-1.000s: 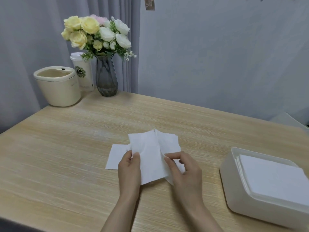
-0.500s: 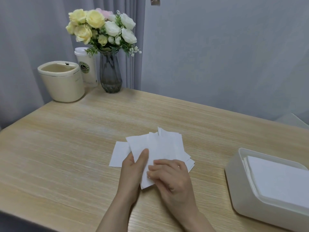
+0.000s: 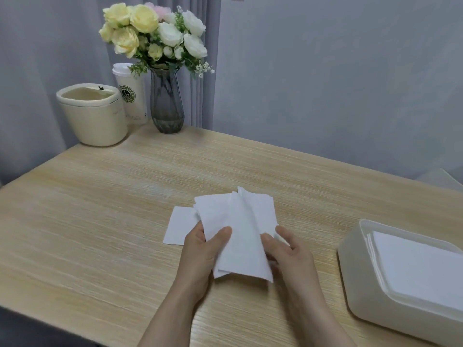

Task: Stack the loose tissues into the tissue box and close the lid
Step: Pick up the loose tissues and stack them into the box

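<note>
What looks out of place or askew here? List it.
The tissues held between the left hand and right hand are fanned and uneven, not squared. One loose tissue lies apart on the table. The tissue box stands open with a stack inside. Nothing looks spilled or damaged.

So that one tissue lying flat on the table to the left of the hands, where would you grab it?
Probably by its near left corner. The single tissue lies flat on the table, its right edge tucked under the bundle both hands hold, so only the left side is free. Come from the left, pinch the corner and lift.
</note>
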{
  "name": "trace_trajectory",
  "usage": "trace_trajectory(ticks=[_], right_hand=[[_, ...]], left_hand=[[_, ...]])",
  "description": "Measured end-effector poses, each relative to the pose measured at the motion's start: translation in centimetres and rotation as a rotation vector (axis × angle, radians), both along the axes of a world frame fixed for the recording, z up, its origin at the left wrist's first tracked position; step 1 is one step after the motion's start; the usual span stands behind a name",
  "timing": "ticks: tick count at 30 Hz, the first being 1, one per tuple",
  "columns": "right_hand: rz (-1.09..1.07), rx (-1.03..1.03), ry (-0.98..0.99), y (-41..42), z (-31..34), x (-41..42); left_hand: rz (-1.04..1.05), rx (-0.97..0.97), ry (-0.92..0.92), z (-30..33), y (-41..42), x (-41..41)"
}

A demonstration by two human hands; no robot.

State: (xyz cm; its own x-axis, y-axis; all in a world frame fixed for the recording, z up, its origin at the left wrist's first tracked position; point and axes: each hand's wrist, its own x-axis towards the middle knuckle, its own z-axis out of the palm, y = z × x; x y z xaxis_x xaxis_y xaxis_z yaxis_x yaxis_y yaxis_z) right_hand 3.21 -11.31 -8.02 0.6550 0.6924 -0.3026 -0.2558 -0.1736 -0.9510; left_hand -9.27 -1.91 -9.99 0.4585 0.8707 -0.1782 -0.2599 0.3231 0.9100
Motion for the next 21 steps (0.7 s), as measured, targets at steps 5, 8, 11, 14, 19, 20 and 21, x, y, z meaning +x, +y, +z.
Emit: trace_trajectory(ticks=[5, 8, 11, 14, 19, 20, 21], right_hand=[[0.023, -0.026, 0.198, -0.3, 0.8, 0.1], [0.039, -0.048, 0.142, -0.4, 1.4, 0.0], [-0.014, -0.052, -0.039, -0.7, 0.9, 0.2], [-0.045, -0.056, -0.209, -0.8, 0.5, 0.2], [-0.14, 0.006, -0.258, -0.8, 0.6, 0.5], [-0.148, 0.021, -0.254, -0.8, 0.7, 0.6], [-0.141, 0.032, -0.237, -0.7, 1.0, 0.7]], left_hand=[[-0.006, 0.041, -0.026, 0.2, -0.2, 0.0], [-0.017, 0.047, -0.024, 0.1, -0.2, 0.0], [-0.003, 0.078, -0.014, 0.2, -0.3, 0.2], [0.038, 0.103, 0.017, 0.4, -0.3, 0.3], [0.063, 0.105, 0.093, 0.3, -0.2, 0.3], [0.061, 0.103, 0.108, 0.3, -0.2, 0.3], [0.058, 0.1, 0.121, 0.3, -0.2, 0.4]])
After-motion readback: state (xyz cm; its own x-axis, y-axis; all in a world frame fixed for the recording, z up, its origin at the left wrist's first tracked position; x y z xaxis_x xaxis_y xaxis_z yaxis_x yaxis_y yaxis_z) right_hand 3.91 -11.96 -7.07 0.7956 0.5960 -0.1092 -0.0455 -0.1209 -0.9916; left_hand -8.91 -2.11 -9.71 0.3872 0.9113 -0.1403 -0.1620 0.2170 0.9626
